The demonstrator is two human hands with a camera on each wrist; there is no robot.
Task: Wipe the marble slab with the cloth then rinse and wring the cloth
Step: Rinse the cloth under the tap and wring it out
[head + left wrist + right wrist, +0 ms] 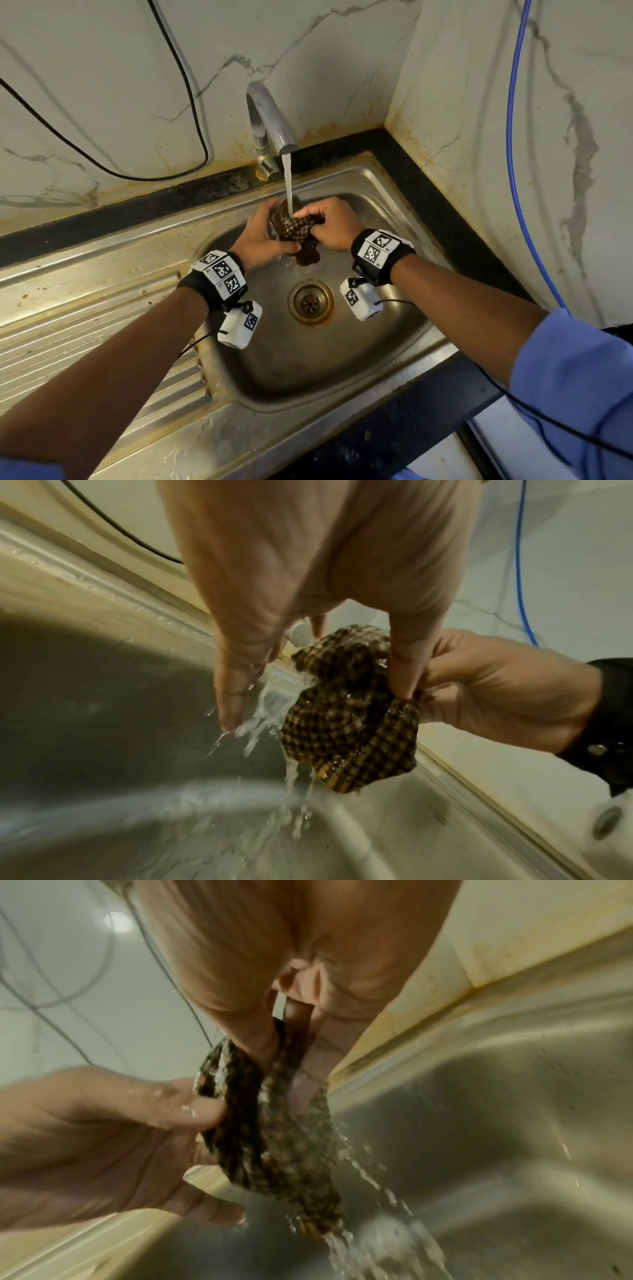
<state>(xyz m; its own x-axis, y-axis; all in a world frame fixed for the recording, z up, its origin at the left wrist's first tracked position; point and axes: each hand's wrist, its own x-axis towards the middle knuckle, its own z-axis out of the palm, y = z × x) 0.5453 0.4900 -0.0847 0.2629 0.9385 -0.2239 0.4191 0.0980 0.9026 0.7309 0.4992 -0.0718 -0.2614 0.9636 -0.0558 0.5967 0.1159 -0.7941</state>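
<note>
A wet brown checked cloth (pixel 295 230) is bunched up under the running water (pixel 288 178) from the steel tap (pixel 270 116), over the sink basin (pixel 308 363). My left hand (pixel 270 236) cups the cloth from the left, thumb across its lower part. My right hand (pixel 325 222) grips it from the right with curled fingers. In the left wrist view the cloth (pixel 349 723) hangs dripping between my left thumb (pixel 407 666) and the right hand (pixel 496 693). In the right wrist view the cloth (pixel 274 1139) is blurred, water streaming off its lower end.
The drain (pixel 310 301) lies below the hands. A ribbed steel drainboard (pixel 85 308) runs to the left. White marble-veined walls (pixel 102 85) stand behind and to the right above a black ledge (pixel 428 192). A black cable (pixel 191 102) and a blue cable (pixel 512 154) hang along the walls.
</note>
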